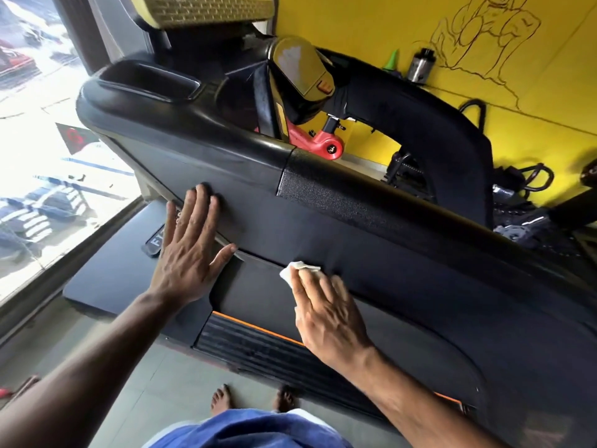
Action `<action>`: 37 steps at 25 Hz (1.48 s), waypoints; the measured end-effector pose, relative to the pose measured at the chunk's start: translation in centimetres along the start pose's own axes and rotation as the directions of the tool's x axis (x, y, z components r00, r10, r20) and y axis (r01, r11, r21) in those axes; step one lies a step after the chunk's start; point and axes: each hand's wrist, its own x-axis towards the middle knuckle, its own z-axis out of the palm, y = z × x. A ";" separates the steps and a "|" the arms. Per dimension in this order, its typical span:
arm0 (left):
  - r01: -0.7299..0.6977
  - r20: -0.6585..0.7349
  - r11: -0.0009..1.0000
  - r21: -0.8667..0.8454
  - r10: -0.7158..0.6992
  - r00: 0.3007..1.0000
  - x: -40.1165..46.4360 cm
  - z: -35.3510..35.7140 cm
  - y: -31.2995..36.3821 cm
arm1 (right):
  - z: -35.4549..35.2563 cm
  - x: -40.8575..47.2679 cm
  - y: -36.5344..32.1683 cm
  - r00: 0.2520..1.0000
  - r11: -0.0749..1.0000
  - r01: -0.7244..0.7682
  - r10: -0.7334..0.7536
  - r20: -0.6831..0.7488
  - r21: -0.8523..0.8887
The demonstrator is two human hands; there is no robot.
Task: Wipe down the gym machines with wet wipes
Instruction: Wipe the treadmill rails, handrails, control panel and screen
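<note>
Wiping black side cover of gym machine [371, 247] w/ wet wipe [298, 270]

R hand [326, 315] presses the white wipe flat under straight fingers, near cover's lower edge, just above the orange-trimmed step [245, 344]. L hand [190, 253] released, flat, fingers spread, braced on cover's left part. Bare feet on floor below.

White wipe [298, 269], black machine [387, 260] with orange stripe [258, 328], yellow wall [371, 27].
</note>
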 end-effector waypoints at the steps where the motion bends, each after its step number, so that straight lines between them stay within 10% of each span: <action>1: -0.002 -0.003 1.000 0.002 0.002 1.000 0.0 -0.2 -0.2 | -1.1 0.8 -0.1 0.999 1.000 -0.032 0.032 -0.007 -0.001; 5: 0.059 -0.051 0.998 -0.007 -0.060 0.997 0.3 -1.0 -1.7 | -5.8 4.2 1.1 0.984 0.990 -0.115 0.103 -0.149 -0.079; 11: 0.144 -0.018 0.989 -0.029 -0.145 0.989 0.0 -1.5 -1.9 | -2.8 -1.8 4.2 0.973 0.952 0.160 -0.107 0.206 -0.261; 15: 0.193 -0.010 0.977 -0.091 -0.195 0.981 -0.2 -1.0 -0.6 | -8.0 1.2 6.1 0.996 0.951 -0.029 0.003 -0.086 -0.309; 21: 0.196 -0.005 0.979 -0.064 -0.196 0.981 -0.2 -1.4 -0.7 | -5.0 0.7 5.7 0.902 0.778 0.423 -0.315 0.294 -0.465; 27: 0.106 -0.173 0.993 0.053 -0.095 0.980 1.9 -2.5 -5.0 | -9.9 8.7 6.1 0.931 0.798 0.289 -0.362 -0.038 -0.529; 32: 0.137 -0.217 0.987 0.086 -0.116 0.969 8.6 -6.6 -9.1 | -6.9 6.3 5.4 0.776 0.550 0.626 -0.508 0.373 -0.553; 37: 0.090 -0.225 0.990 0.105 -0.064 0.972 8.5 -6.4 -9.5 | -6.8 10.1 4.4 0.704 0.513 0.662 -0.675 0.220 -0.547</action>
